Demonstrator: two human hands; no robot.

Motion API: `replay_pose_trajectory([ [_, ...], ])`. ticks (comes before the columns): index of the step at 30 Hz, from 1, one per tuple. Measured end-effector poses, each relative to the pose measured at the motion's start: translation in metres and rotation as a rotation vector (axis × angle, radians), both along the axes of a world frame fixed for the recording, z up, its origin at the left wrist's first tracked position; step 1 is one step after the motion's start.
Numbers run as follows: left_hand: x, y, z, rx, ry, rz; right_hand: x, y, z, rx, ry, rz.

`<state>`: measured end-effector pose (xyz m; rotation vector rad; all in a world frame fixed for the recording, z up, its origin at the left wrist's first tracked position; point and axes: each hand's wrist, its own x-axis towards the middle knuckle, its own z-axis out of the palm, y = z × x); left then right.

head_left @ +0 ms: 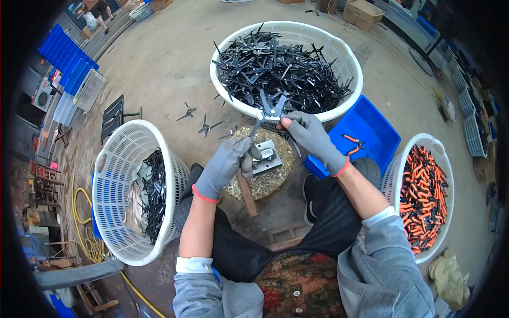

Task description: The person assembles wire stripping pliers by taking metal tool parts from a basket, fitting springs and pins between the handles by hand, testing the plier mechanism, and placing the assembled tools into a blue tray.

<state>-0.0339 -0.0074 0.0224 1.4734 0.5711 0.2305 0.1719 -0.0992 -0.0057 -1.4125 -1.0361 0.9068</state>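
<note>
My left hand (pixel 230 160), in a grey glove with a red cuff, is closed on one dark handle of a bare metal pair of pliers (pixel 272 110). My right hand (pixel 314 139), gloved alike, grips the other handle; the jaws point away from me, spread apart. Below them, a metal block (pixel 266 158) sits on a round, speckled stump (pixel 283 169). A wooden handle (pixel 247 195) slants down over the stump's near edge, under my left hand; its upper end is hidden by the fingers.
A white basket (pixel 356 87) heaped with dark plier parts stands ahead. Another basket (pixel 101 185) is at left, and one (pixel 419 258) with orange-and-black handles at right. Orange-handled pliers (pixel 354 143) lie in a blue bin (pixel 379 127). Loose pliers (pixel 208 126) lie on the floor.
</note>
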Motion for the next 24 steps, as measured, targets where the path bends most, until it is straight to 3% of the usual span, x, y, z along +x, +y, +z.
replay_pose_trajectory([
  [2,0.0,-0.003,0.003,-0.042,-0.012,0.015,-0.003,-0.003,-0.004,0.129,0.035,0.137],
  [5,0.006,-0.004,-0.011,-0.006,-0.031,0.057,-0.027,-0.003,0.0,0.152,0.762,0.322],
  [6,0.011,-0.008,-0.014,0.029,-0.02,0.027,-0.032,-0.002,-0.004,0.148,0.817,0.301],
  [9,0.027,-0.028,-0.029,0.04,0.003,-0.036,-0.039,-0.006,-0.002,0.083,0.712,0.244],
  [10,0.031,-0.036,-0.039,-0.022,0.003,-0.04,-0.032,-0.011,0.004,-0.083,0.542,0.253],
  [12,0.032,-0.043,-0.035,-0.058,0.022,-0.079,-0.037,-0.004,-0.013,-0.108,0.637,0.13],
  [15,0.027,-0.026,-0.057,0.412,-0.087,-0.365,-0.029,-0.001,-0.023,-0.071,0.752,0.105],
  [16,0.026,-0.021,-0.018,0.043,0.245,-0.444,-0.025,-0.001,-0.02,-0.01,0.792,0.14],
  [19,0.008,-0.001,-0.001,-0.033,0.121,-0.034,-0.016,-0.005,0.001,0.071,0.933,0.289],
  [22,0.005,0.002,-0.004,0.083,-0.207,0.116,-0.014,-0.008,0.012,0.024,0.964,0.375],
  [24,0.007,0.0,-0.009,0.099,-0.233,0.072,-0.022,-0.008,-0.001,-0.003,0.893,0.341],
])
